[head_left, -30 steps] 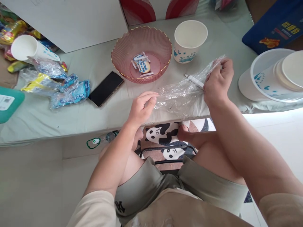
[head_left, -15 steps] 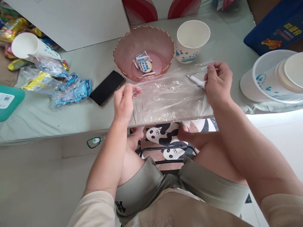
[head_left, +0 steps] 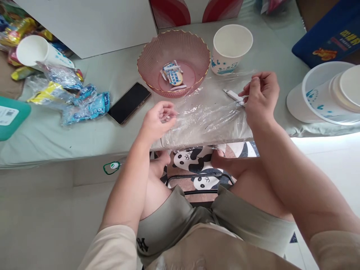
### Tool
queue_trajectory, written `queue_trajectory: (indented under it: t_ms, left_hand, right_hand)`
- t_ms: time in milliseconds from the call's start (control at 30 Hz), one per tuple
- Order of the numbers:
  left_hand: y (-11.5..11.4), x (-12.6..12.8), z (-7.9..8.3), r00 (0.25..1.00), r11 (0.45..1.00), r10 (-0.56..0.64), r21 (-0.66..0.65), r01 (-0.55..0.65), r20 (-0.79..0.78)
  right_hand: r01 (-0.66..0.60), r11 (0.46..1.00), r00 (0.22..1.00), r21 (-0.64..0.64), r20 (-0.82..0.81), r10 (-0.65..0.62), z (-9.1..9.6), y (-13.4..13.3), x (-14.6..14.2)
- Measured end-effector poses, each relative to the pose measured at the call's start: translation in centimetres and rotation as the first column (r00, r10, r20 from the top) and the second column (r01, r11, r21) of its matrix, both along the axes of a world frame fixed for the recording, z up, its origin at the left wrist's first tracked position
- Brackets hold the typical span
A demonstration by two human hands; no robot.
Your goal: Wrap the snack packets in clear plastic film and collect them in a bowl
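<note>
A clear plastic bag (head_left: 206, 114) lies spread on the near edge of the grey table (head_left: 84, 135). My left hand (head_left: 158, 122) pinches the bag's left end, fingers curled. My right hand (head_left: 260, 98) pinches its right end, beside a small white strip (head_left: 233, 96) at the bag's edge. Behind the bag stands a pink ribbed bowl (head_left: 194, 56) with a few small wrapped sweets (head_left: 173, 75) in it. A white paper cup (head_left: 231, 48) stands upright right of the bowl.
A black phone (head_left: 129, 102) lies left of the bowl. Blue and yellow snack packets (head_left: 81, 107) and a tipped paper cup (head_left: 36, 52) lie far left. Stacked white cups (head_left: 332, 93) lie at the right, a blue box (head_left: 329, 32) behind them. A white board (head_left: 84, 22) leans at the back.
The bag was stretched flat between my hands, then slackened. My left hand swung out to the left and has come back lower and rightward. My right hand stayed at the bag's right end.
</note>
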State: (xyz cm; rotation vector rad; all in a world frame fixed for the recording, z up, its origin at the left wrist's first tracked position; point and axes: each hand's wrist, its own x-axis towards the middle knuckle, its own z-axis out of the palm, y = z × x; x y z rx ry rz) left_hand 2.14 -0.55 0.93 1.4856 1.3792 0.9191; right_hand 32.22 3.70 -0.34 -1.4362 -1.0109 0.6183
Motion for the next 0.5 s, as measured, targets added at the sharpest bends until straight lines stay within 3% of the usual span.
queue_trajectory:
  t_ms: [167,333,433,500]
  left_hand:
    - [0.6,-0.2,-0.5,0.983,0.974,0.174,0.157,-0.162,-0.065]
    - [1.1,-0.5,-0.9,0.972,0.932,0.228,0.275,-0.236,0.061]
    - [1.0,-0.7,-1.0,0.969,0.944,0.203,0.235,-0.231,0.138]
    - [0.7,-0.9,-1.0,0.983,0.982,0.107,0.138,-0.128,0.152]
  right_hand:
    - [-0.003,0.999,1.000,0.050,-0.018,0.004,0.0,0.1,0.2]
    - [-0.071,0.987,0.997,0.146,0.022,0.069,0.4,-1.2,0.3]
    - [-0.114,0.974,0.992,0.194,0.077,0.101,0.2,-1.8,0.6]
    - [-0.106,0.975,0.991,0.197,0.104,0.087,-0.2,-1.8,0.7]
